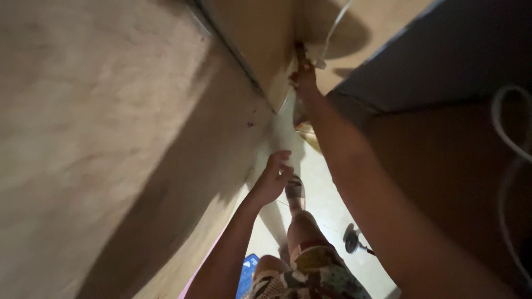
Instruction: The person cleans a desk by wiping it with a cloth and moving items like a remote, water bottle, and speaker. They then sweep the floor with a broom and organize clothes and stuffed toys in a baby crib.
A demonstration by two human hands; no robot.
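Note:
My right hand [303,77] reaches far forward and is closed on a small dark object at the edge of a wooden panel [260,44]; the object is too small and dim to name. My left hand [272,176] is lower, its fingers loosely curled against the side of the large wooden board [111,138] on the left. It seems to hold nothing. A white cable [336,25] hangs just beyond my right hand. My legs and patterned shorts [310,277] show below.
A light tiled floor [327,205] lies below, with a sandalled foot [295,188], a small dark round object [351,239] and a blue item [247,271]. A dark wall [443,55] and a looped white cable [507,133] are on the right.

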